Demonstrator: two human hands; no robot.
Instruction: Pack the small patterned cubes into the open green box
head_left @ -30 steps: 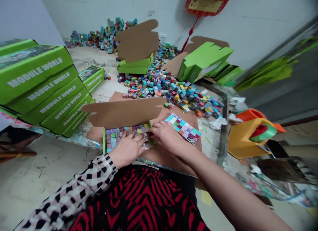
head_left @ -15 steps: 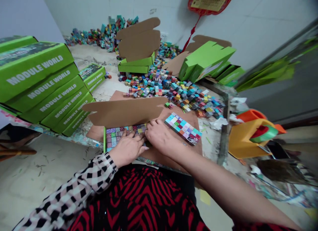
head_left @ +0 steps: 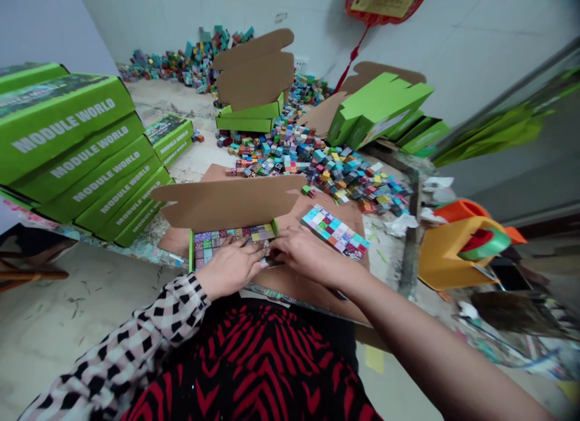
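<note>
A shallow green box (head_left: pixel 191 250) lies in front of me with its brown cardboard lid (head_left: pixel 231 205) raised at the back. Rows of small patterned cubes (head_left: pixel 211 241) fill what shows of it. My left hand (head_left: pixel 233 265) rests on these cubes with its fingers stretched out. At the box's right end my right hand (head_left: pixel 302 252) has its fingers bent and drawn together; whatever they grip is hidden. A neat block of coloured cubes (head_left: pixel 333 229) lies on the cardboard sheet to the right of the box.
Loose cubes (head_left: pixel 312 161) are heaped behind the box. Closed green boxes (head_left: pixel 95 167) are stacked at the left. Another open green box (head_left: pixel 247 122) stands farther back, with folded green cartons (head_left: pixel 378 110) to its right. A yellow container (head_left: pixel 453 255) is beyond the table's right edge.
My right hand has shifted slightly right and down, uncovering cubes and the box's right end. My left hand has slid a little toward me, still on the cubes.
</note>
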